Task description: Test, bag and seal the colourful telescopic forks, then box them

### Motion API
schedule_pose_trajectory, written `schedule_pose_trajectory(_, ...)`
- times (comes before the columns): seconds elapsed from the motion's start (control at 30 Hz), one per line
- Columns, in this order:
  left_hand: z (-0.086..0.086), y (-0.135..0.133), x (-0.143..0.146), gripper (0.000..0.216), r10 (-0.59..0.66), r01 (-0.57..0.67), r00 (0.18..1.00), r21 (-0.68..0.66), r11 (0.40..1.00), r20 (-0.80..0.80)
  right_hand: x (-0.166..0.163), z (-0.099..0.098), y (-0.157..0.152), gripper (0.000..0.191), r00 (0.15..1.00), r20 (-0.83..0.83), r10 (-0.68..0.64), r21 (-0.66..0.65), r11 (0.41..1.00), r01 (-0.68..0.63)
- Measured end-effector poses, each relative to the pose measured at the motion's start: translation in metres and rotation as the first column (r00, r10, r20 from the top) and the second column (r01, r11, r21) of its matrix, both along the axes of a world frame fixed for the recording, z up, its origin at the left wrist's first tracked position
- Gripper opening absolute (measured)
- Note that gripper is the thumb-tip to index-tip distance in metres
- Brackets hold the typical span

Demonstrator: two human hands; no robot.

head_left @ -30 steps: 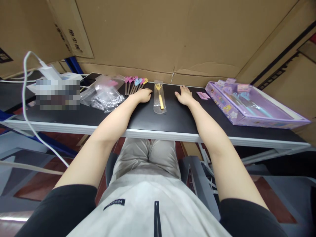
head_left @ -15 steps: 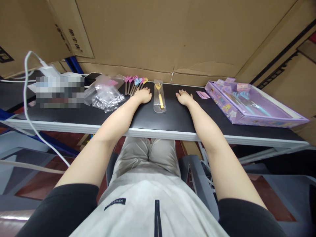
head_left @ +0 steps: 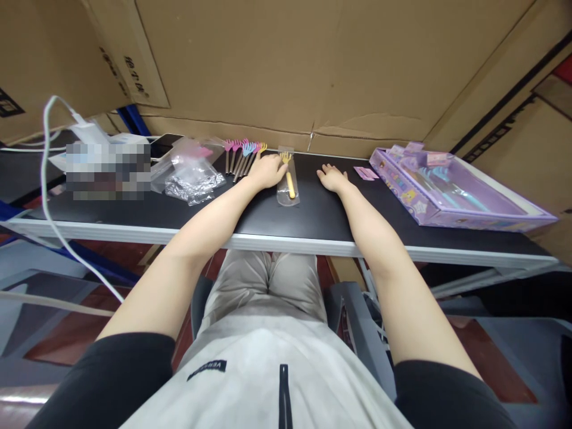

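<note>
A yellow claw-headed back scratcher (head_left: 291, 186) lies inside a clear plastic sleeve (head_left: 288, 202) on the black table, its claw pointing away from me. My left hand (head_left: 267, 171) is at the sleeve's left edge, fingers stretched out and reaching the sleeve near the claw; whether they press on it I cannot tell. Left of that hand, several back scratchers (head_left: 236, 159) with pink, blue and yellow claws lie side by side, partly covered by the hand. To the right of the sleeve, my right hand (head_left: 333, 177) rests flat on the tabletop with spread fingers, holding nothing.
An open purple box (head_left: 447, 217) with blue-clawed scratchers stands at the right. Small pink cards (head_left: 365, 173) lie beside it. Crumpled clear plastic bags (head_left: 192, 185), a phone (head_left: 165, 143) and a white cable (head_left: 44, 173) are at the left. Cardboard (head_left: 268, 71) walls the back.
My left hand has slid right, from beside the scratcher row to the edge of the sleeve. The right hand stays in place.
</note>
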State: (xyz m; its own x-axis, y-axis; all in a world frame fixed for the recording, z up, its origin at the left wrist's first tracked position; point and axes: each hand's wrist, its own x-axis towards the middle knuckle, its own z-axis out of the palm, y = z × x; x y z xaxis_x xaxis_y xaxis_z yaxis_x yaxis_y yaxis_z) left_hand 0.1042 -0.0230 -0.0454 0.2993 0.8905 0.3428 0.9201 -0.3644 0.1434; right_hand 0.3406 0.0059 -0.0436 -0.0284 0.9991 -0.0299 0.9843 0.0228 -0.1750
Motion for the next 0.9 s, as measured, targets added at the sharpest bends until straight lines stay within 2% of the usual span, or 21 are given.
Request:
schedule_pose_trajectory(0.13,0.006,-0.009,0.007,0.050,-0.047,0.048,0.999,-0.024,0.999,0.006,0.002,-0.002,0.004,0.066,1.000,-0.020,-0.003,0.010,1.000,0.003)
schedule_pose_trajectory(0.37,0.010,-0.001,-0.003,0.051,-0.031,0.028,0.999,-0.247,0.969,-0.010,0.003,-0.003,0.006,0.065,1.000,-0.021,0.010,0.015,1.000,-0.010)
schedule_pose_trajectory(0.5,0.011,0.002,-0.006,0.044,-0.033,0.026,0.999,-0.222,0.975,-0.030,0.002,-0.001,0.004,0.064,1.000,-0.030,0.004,0.008,1.000,-0.004)
schedule_pose_trajectory(0.67,0.017,-0.008,-0.002,0.040,-0.025,0.007,0.994,-0.161,0.987,-0.108,0.001,0.001,0.003,0.065,1.000,-0.007,0.002,-0.008,1.000,-0.002)
schedule_pose_trajectory(0.9,0.012,-0.009,0.002,0.041,0.039,-0.048,0.996,-0.124,0.991,-0.075,0.000,0.003,-0.001,0.066,1.000,-0.003,0.007,-0.002,1.000,-0.007)
